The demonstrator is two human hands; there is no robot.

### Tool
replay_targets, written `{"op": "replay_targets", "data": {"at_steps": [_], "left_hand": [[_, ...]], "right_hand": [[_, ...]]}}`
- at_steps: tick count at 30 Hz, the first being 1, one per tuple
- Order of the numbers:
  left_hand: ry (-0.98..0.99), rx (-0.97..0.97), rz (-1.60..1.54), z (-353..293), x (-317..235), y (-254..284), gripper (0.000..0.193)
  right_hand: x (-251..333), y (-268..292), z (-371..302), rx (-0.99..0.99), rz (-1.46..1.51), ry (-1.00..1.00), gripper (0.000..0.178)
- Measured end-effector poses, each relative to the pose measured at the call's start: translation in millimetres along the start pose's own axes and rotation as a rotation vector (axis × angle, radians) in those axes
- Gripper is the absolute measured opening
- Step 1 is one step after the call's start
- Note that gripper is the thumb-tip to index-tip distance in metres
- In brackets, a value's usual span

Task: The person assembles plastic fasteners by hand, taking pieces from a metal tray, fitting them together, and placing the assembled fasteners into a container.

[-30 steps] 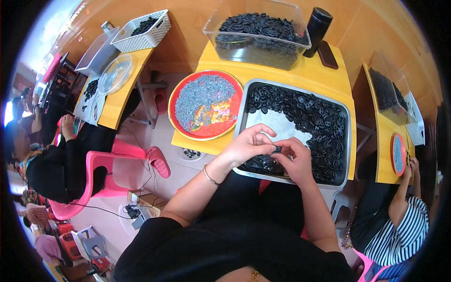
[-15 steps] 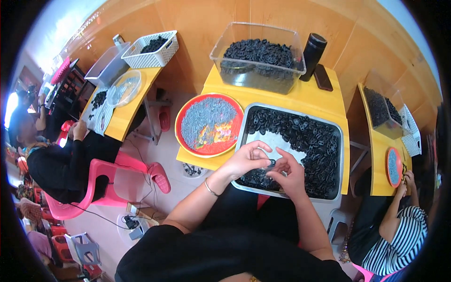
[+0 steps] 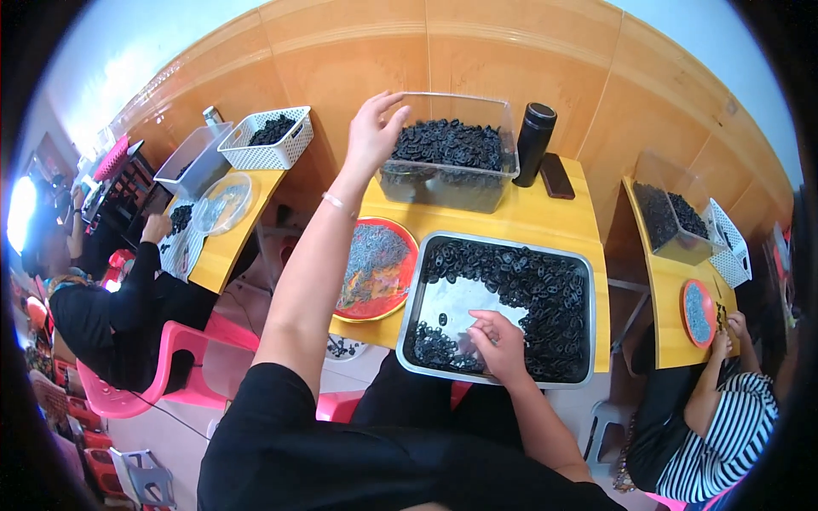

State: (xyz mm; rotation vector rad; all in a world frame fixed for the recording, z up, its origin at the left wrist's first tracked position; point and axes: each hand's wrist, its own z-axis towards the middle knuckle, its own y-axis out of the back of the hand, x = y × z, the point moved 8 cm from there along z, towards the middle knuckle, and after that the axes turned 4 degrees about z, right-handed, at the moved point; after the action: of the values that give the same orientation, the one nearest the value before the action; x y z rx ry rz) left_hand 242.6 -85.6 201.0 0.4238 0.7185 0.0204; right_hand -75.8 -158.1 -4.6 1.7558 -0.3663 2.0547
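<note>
"Where was the left hand (image 3: 377,134)?"
"From my remote seat, I saw it near the left corner of the clear plastic bin (image 3: 443,192), with thumb and fingers apart."
"And the right hand (image 3: 498,345)?"
"It was above the metal tray (image 3: 460,298) of black oval pieces (image 3: 554,298), on the yellow worktop (image 3: 558,223). Its fingers were curled; I could not tell if they held a piece."

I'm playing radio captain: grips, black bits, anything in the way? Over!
Left grip open by tub. Right grip above tray. Black bits heaped in both. Left arm hides part of red dish.
</note>
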Motion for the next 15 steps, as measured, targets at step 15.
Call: {"op": "replay_targets", "data": {"at_steps": [15], "left_hand": [[-0.224,0.443,0.506,-318,-25,141,0.042]], "right_hand": [[42,30,0,-0.150,0.016,0.160,0.015]]}}
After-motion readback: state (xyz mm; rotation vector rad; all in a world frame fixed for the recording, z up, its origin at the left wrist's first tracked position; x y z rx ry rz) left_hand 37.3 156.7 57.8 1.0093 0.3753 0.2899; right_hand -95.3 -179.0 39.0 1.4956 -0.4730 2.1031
